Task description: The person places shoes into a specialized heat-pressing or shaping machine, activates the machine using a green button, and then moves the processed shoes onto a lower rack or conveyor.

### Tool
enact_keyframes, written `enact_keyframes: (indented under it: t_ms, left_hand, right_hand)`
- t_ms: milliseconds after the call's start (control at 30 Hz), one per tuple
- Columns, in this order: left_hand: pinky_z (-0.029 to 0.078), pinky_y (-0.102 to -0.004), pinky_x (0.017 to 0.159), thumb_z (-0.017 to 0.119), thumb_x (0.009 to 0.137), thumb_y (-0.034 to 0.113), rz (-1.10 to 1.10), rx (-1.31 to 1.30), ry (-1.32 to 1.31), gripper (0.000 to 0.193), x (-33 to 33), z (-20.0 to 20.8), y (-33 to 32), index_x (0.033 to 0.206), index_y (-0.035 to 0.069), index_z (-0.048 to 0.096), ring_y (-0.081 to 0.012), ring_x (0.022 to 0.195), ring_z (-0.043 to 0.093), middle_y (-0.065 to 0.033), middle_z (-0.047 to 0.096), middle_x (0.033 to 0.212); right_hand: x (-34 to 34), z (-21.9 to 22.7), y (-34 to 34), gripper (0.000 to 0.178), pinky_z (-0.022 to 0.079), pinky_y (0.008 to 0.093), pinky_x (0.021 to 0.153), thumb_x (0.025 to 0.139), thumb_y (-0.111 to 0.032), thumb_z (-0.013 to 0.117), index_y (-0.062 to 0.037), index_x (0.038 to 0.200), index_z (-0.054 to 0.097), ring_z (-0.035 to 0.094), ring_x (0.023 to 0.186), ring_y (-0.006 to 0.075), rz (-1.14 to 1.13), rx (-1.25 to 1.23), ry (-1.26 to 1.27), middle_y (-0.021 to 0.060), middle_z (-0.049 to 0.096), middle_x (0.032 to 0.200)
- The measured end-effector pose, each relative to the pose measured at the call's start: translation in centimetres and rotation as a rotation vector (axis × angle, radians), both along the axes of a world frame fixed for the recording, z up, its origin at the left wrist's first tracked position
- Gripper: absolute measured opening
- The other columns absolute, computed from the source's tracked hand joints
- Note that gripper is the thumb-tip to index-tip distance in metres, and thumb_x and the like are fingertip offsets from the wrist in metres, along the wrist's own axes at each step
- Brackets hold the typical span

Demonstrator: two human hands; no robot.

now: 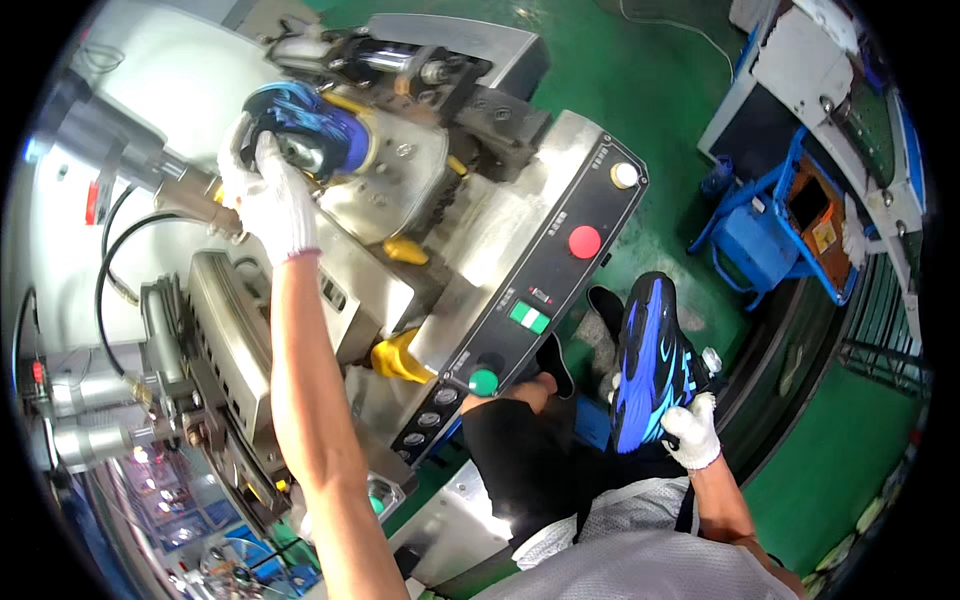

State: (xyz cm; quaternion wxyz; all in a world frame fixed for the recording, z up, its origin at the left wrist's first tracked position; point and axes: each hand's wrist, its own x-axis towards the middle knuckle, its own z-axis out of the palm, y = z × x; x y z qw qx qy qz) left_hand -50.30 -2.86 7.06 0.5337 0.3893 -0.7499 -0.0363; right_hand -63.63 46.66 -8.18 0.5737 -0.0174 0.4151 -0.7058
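Observation:
My left hand [272, 195], in a white knit glove, reaches far forward to a blue and purple sports shoe [345, 140] seated on the machine. Its fingers curl round the shoe's near left end, partly inside the opening; the fingertips are partly hidden. Low on the right, my right hand [694, 432], also gloved in white, grips a second sports shoe [640, 370] by its edge. That shoe is black with blue and purple, tilted on its side so that the sole shows. It hangs above the floor beside my leg.
Between the hands runs the machine's control panel [545, 270] with a red button [584, 242] and a green button [483, 381]. Metal cylinders [130, 145] and hoses crowd the left. A blue chair [765, 235] stands at the right, near a workbench [800, 70].

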Motion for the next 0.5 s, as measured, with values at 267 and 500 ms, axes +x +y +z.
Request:
enact_keyframes:
  t_ms: [267, 500]
  left_hand:
    - [0.05, -0.0412, 0.108, 0.061, 0.095, -0.004, -0.491, 0.041, -0.158, 0.026, 13.1, 1.7, 24.5, 0.121, 0.0, 0.064, -0.0327, 0.119, 0.066, -0.0172, 0.07, 0.126]
    - [0.054, -0.0492, 0.087, 0.072, 0.079, 0.007, -0.639, 0.61, -0.32, 0.029, 23.7, -11.1, 40.7, 0.107, 0.011, 0.072, -0.0384, 0.095, 0.065, -0.0142, 0.063, 0.108]
  right_hand:
    - [0.4, 6.5, -7.9, 0.04, 0.055, 0.034, 0.083, 0.089, -0.014, 0.08, -0.0024, 0.126, 0.069, 0.066, 0.097, 0.0125, -0.134, 0.012, 0.472, 0.0055, 0.073, 0.109]
    - [-2.0, 15.3, -31.1, 0.062, 0.055, 0.0364, 0.09, 0.088, -0.039, 0.081, 0.0061, 0.127, 0.066, 0.068, 0.103, 0.0204, 0.089, -0.24, 1.302, 0.0144, 0.073, 0.118]
